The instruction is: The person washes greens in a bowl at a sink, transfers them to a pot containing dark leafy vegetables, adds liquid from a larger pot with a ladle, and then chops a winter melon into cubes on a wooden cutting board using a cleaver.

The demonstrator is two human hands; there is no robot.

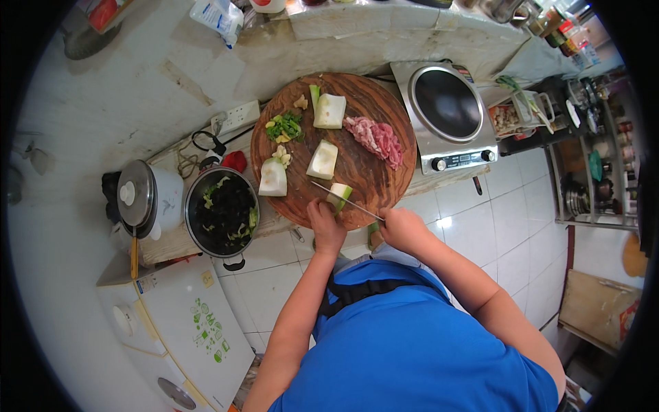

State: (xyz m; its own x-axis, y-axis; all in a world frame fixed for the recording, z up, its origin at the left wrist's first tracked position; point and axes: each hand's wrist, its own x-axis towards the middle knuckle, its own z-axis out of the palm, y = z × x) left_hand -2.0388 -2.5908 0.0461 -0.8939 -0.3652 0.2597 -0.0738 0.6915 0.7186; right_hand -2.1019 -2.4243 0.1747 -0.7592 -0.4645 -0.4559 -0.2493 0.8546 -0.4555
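Observation:
My right hand (404, 229) grips the handle of a kitchen knife (356, 205). Its thin blade runs up and left across a small piece of pale gourd (342, 191) with a green edge. At the near rim of the round wooden cutting board (378, 185), my left hand (326, 226) curls its fingers against that piece. Larger pale gourd chunks lie beyond, one in the middle (323, 159), one at the left (273, 178) and one at the back (330, 111). Sliced raw meat (376, 139) is heaped on the right; chopped green onion (284, 127) sits on the left.
To the board's right stands an induction cooker (448, 110). A pot (221, 211) holding dark contents and green leaves is at its left, beside a lidded white cooker (154, 190). A power strip (237, 117) lies by the wall. Below left is a white refrigerator (190, 329).

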